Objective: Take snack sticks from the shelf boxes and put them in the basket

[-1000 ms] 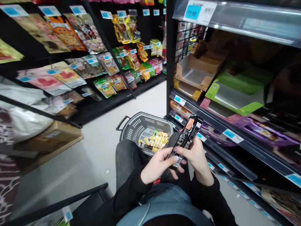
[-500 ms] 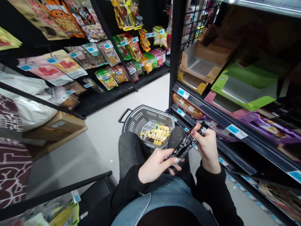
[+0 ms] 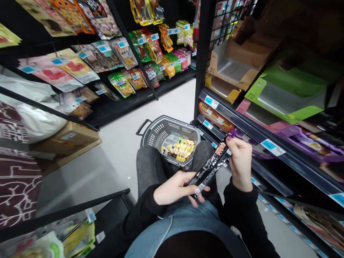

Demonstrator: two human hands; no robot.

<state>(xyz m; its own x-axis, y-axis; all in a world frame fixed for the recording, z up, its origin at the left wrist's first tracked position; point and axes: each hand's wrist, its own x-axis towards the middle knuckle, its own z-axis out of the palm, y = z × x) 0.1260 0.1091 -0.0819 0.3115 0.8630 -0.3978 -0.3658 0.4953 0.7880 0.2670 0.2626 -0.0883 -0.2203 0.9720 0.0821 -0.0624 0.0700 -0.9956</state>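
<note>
A long, narrow black snack packet (image 3: 208, 169) with an orange patch near its upper end lies slantwise between my hands, above my lap. My left hand (image 3: 177, 188) is closed round its lower end, thumb on top and fingers beneath. At the upper end, my right hand (image 3: 240, 159) pinches the packet between thumb and fingers. Just beyond my knees, a grey shopping basket (image 3: 153, 138) stands on the floor. Inside it lie several slim yellow packets (image 3: 184, 149), with a dark one among them.
To the right are shelves with a green display box (image 3: 285, 100), a tan box (image 3: 228, 68) and price labels. Bagged snacks (image 3: 123, 84) hang on the black rack ahead. A cardboard box (image 3: 67, 138) and a white plastic bag (image 3: 34, 118) sit at left.
The packet has been stretched out straighter, with my right hand now at its upper tip. My left hand has shifted slightly left and down. The camera view has tilted a little.
</note>
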